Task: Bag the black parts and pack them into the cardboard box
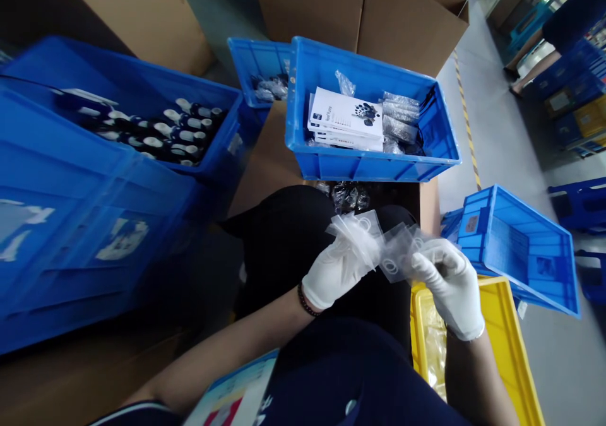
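Note:
In a white glove, my left hand [334,271] is closed round a stack of small clear plastic bags [357,236]. My right hand [449,281], gloved too, pinches more clear bags [400,252] with pale rings inside, just right of the stack. Both hands are over my lap, close together. Beyond them a blue crate [369,164] holds white printed booklets [345,120] and bubble-wrapped pieces [400,113].
At the left, a large blue bin [85,224] stands by another with dark and white bottle-like parts [175,132]. A yellow bin [514,350] and a blue crate [534,249] are at the right. A person's legs [534,63] show far right.

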`<state>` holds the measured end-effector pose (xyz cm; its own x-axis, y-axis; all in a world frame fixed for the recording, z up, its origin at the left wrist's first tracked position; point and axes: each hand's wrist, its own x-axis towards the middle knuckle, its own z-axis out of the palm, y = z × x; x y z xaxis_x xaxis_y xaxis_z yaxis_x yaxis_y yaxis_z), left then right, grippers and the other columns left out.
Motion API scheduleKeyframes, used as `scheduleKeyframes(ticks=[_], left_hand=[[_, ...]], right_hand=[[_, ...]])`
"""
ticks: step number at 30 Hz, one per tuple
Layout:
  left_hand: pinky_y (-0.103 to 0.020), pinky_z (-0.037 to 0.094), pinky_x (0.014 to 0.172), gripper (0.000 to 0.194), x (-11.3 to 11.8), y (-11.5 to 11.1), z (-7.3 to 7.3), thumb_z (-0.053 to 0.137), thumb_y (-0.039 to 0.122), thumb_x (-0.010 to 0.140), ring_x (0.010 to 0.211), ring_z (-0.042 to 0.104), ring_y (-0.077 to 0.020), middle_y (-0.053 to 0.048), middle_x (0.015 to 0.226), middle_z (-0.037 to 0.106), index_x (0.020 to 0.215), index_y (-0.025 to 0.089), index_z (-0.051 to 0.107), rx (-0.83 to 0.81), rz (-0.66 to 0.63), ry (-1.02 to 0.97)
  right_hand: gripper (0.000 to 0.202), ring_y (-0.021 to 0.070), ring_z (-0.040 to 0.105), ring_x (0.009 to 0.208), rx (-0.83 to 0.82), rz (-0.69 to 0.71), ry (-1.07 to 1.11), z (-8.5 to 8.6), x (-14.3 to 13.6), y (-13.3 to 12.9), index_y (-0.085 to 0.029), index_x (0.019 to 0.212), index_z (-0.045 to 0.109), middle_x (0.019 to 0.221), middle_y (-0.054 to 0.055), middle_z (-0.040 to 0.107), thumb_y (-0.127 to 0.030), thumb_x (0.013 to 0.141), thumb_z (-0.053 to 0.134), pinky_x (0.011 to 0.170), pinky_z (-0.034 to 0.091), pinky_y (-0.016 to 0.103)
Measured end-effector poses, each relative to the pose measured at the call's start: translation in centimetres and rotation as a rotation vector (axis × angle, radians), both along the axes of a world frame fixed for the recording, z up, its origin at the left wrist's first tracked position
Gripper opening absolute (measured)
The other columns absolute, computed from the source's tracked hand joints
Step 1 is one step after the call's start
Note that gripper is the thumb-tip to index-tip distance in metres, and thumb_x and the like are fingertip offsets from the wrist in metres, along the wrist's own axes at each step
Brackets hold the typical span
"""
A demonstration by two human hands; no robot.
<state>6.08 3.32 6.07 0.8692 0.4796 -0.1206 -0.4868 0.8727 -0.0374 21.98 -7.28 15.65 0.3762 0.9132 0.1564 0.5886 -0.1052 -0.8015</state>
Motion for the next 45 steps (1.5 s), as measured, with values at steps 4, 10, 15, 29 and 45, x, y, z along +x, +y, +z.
scheduleKeyframes(ticks=[4, 10, 15, 29, 45], left_hand=[[-0.020, 0.053, 0.096, 0.028, -0.2, 0.2, -0.4, 0.087, 0.019, 0.071, 0.093, 0.071, -0.0088, 0.006, 0.094, 0.075, 0.095, 0.023, 0.074, -0.021, -0.044, 0.004], [-0.021, 0.054, 0.093, 0.026, 0.0, -0.1, -0.1, 0.084, 0.021, 0.076, 0.091, 0.071, -0.0096, 0.005, 0.093, 0.075, 0.099, 0.022, 0.073, 0.002, -0.048, -0.008], [-0.017, 0.053, 0.090, 0.035, 0.4, 0.0, 1.1, 0.083, 0.027, 0.078, 0.097, 0.071, -0.0105, 0.002, 0.100, 0.076, 0.110, 0.019, 0.070, 0.054, -0.067, 0.035], [-0.026, 0.059, 0.092, 0.022, 0.5, -0.1, 0.1, 0.083, 0.015, 0.075, 0.091, 0.073, -0.0126, 0.004, 0.097, 0.076, 0.094, 0.024, 0.075, -0.125, -0.071, -0.066], [-0.027, 0.055, 0.101, 0.016, 1.0, -0.2, 0.7, 0.067, 0.024, 0.091, 0.108, 0.070, -0.0149, -0.001, 0.110, 0.075, 0.103, 0.017, 0.074, -0.072, -0.093, -0.125]], right_hand=[[0.020, 0.0147, 0.060, 0.068, 0.067, -0.183, -0.008, -1.0, 1.4, -0.6, -0.022, 0.082, 0.054, 0.079, 0.000, 0.063, -0.033, 0.093, 0.066, 0.064, 0.050, 0.028], [0.023, 0.0186, 0.067, 0.091, 0.092, 0.042, -0.240, -1.1, 1.7, -0.4, -0.026, 0.103, 0.067, 0.096, 0.004, 0.068, -0.018, 0.098, 0.047, 0.077, 0.055, 0.033], [0.015, 0.0180, 0.065, 0.079, 0.038, 0.124, -0.234, -0.5, -0.8, 0.5, -0.022, 0.102, 0.069, 0.092, 0.005, 0.067, -0.034, 0.094, 0.063, 0.068, 0.055, 0.031], [0.018, 0.0143, 0.058, 0.064, 0.112, -0.185, -0.126, -0.9, 1.2, -0.3, -0.022, 0.083, 0.053, 0.076, -0.001, 0.061, -0.033, 0.093, 0.064, 0.061, 0.048, 0.027], [0.014, 0.0142, 0.062, 0.069, 0.076, 0.118, -0.269, -0.1, -0.9, 1.6, -0.020, 0.090, 0.067, 0.083, 0.003, 0.064, -0.034, 0.092, 0.068, 0.061, 0.052, 0.026]])
